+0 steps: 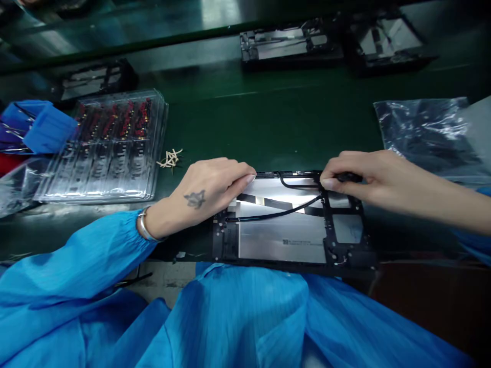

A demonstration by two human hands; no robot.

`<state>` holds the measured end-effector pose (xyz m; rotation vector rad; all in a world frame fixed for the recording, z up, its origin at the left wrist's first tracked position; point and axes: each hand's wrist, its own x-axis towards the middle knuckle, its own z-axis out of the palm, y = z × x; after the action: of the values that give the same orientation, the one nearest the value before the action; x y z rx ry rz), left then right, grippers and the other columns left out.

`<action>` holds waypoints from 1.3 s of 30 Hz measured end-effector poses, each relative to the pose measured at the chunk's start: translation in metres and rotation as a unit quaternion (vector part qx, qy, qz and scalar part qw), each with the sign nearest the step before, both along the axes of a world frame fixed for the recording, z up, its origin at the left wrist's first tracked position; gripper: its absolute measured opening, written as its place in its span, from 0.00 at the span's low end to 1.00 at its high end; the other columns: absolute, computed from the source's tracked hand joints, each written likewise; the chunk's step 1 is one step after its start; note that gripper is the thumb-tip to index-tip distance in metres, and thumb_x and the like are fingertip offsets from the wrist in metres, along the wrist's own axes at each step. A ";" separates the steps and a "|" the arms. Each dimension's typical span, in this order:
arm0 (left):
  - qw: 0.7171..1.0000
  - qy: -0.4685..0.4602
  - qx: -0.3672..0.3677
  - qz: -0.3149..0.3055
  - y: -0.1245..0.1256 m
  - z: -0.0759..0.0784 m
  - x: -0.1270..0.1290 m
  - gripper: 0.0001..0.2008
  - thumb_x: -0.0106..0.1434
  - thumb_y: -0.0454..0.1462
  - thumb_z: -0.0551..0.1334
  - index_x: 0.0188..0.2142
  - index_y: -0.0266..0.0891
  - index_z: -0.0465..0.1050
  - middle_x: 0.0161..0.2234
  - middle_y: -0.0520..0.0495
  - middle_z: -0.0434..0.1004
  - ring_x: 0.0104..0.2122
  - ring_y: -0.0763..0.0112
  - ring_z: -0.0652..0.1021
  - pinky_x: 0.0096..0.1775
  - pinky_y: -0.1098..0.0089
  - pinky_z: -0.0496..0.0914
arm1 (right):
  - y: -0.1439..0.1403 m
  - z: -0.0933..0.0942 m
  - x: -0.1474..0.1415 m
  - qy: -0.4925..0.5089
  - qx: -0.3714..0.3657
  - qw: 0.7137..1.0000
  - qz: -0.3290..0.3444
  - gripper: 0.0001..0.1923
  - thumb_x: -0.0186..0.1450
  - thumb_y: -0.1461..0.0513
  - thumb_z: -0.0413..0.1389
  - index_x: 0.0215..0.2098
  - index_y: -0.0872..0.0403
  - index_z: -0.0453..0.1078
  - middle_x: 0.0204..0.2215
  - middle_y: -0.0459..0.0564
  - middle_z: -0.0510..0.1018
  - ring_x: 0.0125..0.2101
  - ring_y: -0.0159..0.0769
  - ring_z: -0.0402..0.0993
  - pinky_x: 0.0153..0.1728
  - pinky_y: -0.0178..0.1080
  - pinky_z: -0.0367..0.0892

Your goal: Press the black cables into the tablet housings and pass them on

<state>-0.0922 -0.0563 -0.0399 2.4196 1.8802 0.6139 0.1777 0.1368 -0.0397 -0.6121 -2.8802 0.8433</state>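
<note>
An open tablet chassis (291, 240) lies at the near edge of the green belt, its silver battery and black frame facing up. A black cable (276, 213) runs across the battery from the left side to the upper right. My left hand (207, 191) rests on the chassis's upper left corner, fingers flat and pressing down. At the top right edge, my right hand (353, 176) pinches a small black part where the cable ends. Both arms wear blue sleeves.
A clear plastic tray (111, 148) of small red and black parts sits at the left, with a blue bin (42, 125) beside it. Loose ties (170, 159) lie near the tray. A plastic bag (429, 135) lies right. More chassis (287, 46) rest farther along the belt.
</note>
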 end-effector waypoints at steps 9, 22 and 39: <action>0.992 -0.028 -0.022 -0.123 0.023 -0.016 0.004 0.12 0.79 0.38 0.52 0.53 0.34 0.68 0.60 0.35 0.72 0.56 0.60 0.75 0.54 0.62 0.73 | 0.002 -0.002 -0.006 -0.016 0.021 1.000 -0.007 0.07 0.67 0.58 0.58 0.35 0.49 0.78 0.31 0.49 0.80 0.30 0.37 0.73 0.28 0.40 0.59; 0.985 0.051 -0.029 -0.160 0.030 -0.024 0.013 0.13 0.79 0.35 0.47 0.50 0.33 0.69 0.65 0.34 0.69 0.55 0.58 0.77 0.52 0.59 0.76 | 0.007 -0.003 -0.011 -0.007 0.010 1.000 0.002 0.14 0.65 0.50 0.56 0.31 0.48 0.77 0.29 0.48 0.80 0.27 0.40 0.74 0.27 0.40 0.61; 0.939 0.228 0.128 -0.223 0.032 -0.016 0.008 0.15 0.78 0.30 0.49 0.52 0.27 0.73 0.59 0.33 0.77 0.56 0.58 0.80 0.57 0.59 0.76 | 0.004 0.008 -0.011 -0.047 -0.033 0.998 -0.019 0.20 0.67 0.46 0.54 0.31 0.51 0.77 0.21 0.47 0.76 0.20 0.35 0.69 0.20 0.37 0.58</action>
<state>-0.0839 -0.0240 -0.0559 3.2419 1.3185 0.2968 0.1672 0.1406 -0.0317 -0.7288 -2.9227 0.9336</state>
